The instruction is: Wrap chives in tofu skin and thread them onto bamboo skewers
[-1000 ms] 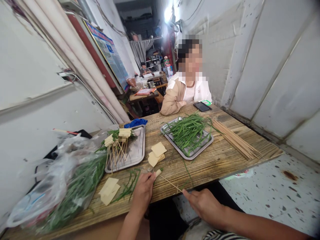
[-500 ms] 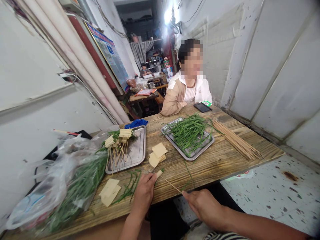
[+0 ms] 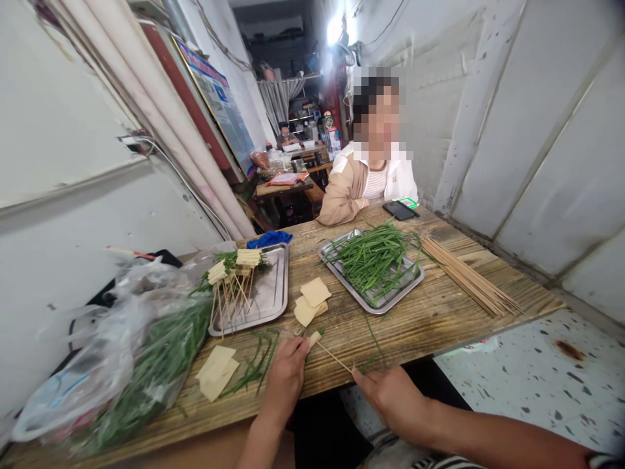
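Note:
Pinched in the fingers of my left hand (image 3: 287, 372) is a small pale tofu-skin roll (image 3: 315, 339) with green showing at its end. My right hand (image 3: 398, 398) is closed on the near end of a thin wooden skewer (image 3: 336, 358), whose far end meets the roll; how deep it goes in, I cannot tell. Loose green stems (image 3: 254, 370) and a few square tofu sheets (image 3: 216, 372) lie left of my left hand. Another small stack of tofu sheets (image 3: 312, 299) sits just beyond the roll.
A metal tray (image 3: 277, 286) at left holds several skewered rolls (image 3: 248, 258). Another tray (image 3: 390, 306) carries a heap of green stems (image 3: 368, 260), with a skewer bundle (image 3: 469, 277) beside it. Bagged greens (image 3: 151, 374) cover the table's left. A person (image 3: 349, 182) sits opposite, near a phone (image 3: 400, 210).
My right hand has come slightly closer to the roll, so a little less skewer shows between the hands. The whole view has shifted slightly.

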The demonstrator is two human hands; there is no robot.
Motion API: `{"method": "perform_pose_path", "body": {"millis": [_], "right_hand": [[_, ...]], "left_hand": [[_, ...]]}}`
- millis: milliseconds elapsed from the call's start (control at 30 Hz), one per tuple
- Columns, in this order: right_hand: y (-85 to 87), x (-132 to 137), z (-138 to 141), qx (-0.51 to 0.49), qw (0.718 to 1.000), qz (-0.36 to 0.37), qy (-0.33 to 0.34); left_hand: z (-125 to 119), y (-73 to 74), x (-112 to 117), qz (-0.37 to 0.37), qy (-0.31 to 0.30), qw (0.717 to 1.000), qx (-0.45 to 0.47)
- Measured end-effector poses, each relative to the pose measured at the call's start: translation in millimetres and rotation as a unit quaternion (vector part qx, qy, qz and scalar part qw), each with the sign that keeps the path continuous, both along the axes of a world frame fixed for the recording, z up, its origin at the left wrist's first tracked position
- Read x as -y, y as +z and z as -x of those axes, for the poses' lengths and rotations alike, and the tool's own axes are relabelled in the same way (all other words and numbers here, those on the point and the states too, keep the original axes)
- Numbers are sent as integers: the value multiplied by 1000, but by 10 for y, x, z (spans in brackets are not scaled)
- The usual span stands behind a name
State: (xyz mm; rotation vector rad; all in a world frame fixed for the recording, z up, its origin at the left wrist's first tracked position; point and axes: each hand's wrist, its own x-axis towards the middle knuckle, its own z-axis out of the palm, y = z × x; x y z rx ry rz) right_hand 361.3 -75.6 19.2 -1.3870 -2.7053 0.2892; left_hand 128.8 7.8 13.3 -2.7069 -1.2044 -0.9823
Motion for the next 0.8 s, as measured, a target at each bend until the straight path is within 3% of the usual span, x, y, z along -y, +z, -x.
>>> {"method": "perform_pose_path", "body": {"millis": [433,633,800], "right_hand": [[182,-368,269,12,998,-49,24],[182,-408,183,21,997,-76,21],[151,-350,-18,22,995,-98,11]], "left_hand": [[26,-47,-6,5,3,1000,-3],[-5,-93,3,-47,28,998,-25],[-220,-59,61,-95,34,992,-70]]}}
